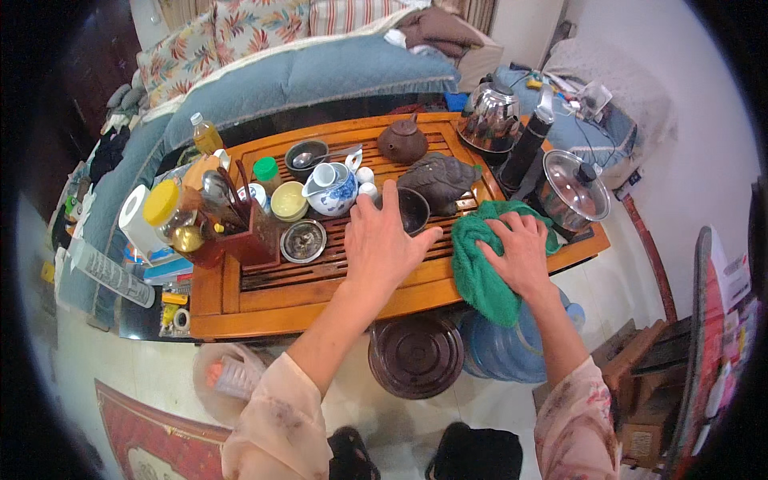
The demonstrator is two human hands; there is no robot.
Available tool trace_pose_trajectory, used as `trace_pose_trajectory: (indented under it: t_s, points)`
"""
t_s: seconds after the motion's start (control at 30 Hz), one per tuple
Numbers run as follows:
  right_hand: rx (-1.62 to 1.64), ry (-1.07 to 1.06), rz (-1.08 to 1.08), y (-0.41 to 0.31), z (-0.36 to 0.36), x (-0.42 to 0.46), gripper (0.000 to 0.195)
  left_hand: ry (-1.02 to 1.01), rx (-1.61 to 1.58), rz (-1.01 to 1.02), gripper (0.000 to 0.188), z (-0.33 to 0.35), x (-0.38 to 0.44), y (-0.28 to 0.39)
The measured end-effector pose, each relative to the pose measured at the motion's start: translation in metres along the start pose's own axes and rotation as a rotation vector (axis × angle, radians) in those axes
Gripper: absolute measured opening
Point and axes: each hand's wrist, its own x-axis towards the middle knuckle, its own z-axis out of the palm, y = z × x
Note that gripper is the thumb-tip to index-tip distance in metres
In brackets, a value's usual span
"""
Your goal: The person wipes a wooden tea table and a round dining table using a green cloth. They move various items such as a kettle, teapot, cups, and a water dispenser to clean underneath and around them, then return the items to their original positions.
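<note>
My left hand (384, 243), thumb and fingers spread, is over the front of a wooden slatted tea tray (300, 315). A dark round bowl (416, 211) lies just beyond it, partly hidden by the fingers; I cannot tell whether they touch it. On the tray's right side my right hand (521, 249) grips a bunched green towel (480, 276), whose lower end hangs past the front edge. Behind the towel sits a dark sculpted figure (441, 177), with a brown clay teapot (403, 141) farther back. A blue-and-white pitcher (332, 191) stands left of the bowl.
An electric kettle (491, 117) and a glass-lidded pot (575, 189) stand at the right. Leftward are yellow cups (289, 201), a metal-rimmed dish (303, 241), a utensil holder (255, 237) and a yellow-lidded jar (168, 210). A brown bin (416, 357) and a blue water bottle (498, 348) are below.
</note>
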Motion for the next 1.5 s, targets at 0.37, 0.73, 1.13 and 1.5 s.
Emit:
trace_pose_trajectory:
  t_s: [0.37,0.73,1.13,1.5]
  points:
    - [0.225,0.173,0.061,-0.009,0.018,-0.026,0.038,0.109,-0.199,0.059,0.078,-0.063,-0.007,-0.024]
    - [0.336,0.14,-0.056,-0.166,0.045,0.022,0.036,0.306,-0.394,0.012,0.067,-0.15,-0.121,-0.115]
    - [0.212,-0.035,-0.137,-0.075,0.006,-0.006,0.03,0.33,-0.342,-0.074,0.07,-0.175,-0.164,-0.164]
    - [0.412,-0.042,-0.322,-0.218,0.009,-0.017,0.031,0.324,-0.077,-0.059,0.079,-0.208,-0.211,-0.214]
